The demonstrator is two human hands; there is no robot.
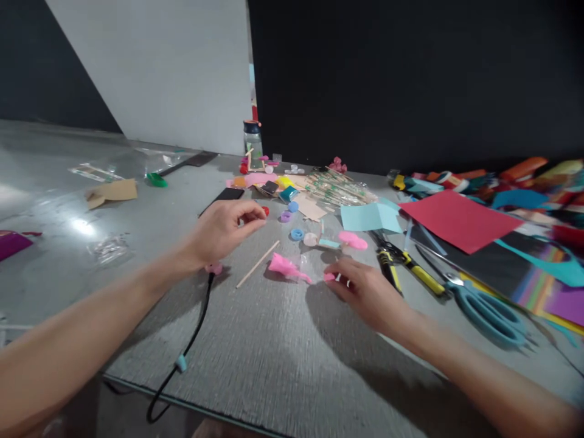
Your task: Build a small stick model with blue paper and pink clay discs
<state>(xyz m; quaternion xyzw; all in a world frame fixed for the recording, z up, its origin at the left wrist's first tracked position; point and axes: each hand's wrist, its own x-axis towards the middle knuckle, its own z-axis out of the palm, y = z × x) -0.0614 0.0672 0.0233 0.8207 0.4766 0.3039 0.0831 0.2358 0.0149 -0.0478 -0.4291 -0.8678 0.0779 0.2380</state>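
My left hand [223, 231] hovers over the grey table, left of centre, its thumb and fingers curled towards each other with a small gap at the tips and nothing visible between them. A red cap [265, 211] shows just beyond its fingertips. My right hand [358, 286] is low at the table, right of centre, with its fingertips on a small pink piece [329, 277]. Between my hands lie a crumpled pink balloon [286, 266] and a thin wooden stick [258, 264]. Behind them are a blue cap [297, 234], a white cap [310, 239] and a pink oval piece [353, 240].
Yellow-black pliers [413, 267] and teal scissors [488, 310] lie on the right, near red paper [460, 220] and light blue paper [370, 217]. A bottle [252, 141] and bundled sticks [335, 187] stand and lie behind. A black cable [201, 325] crosses the front left.
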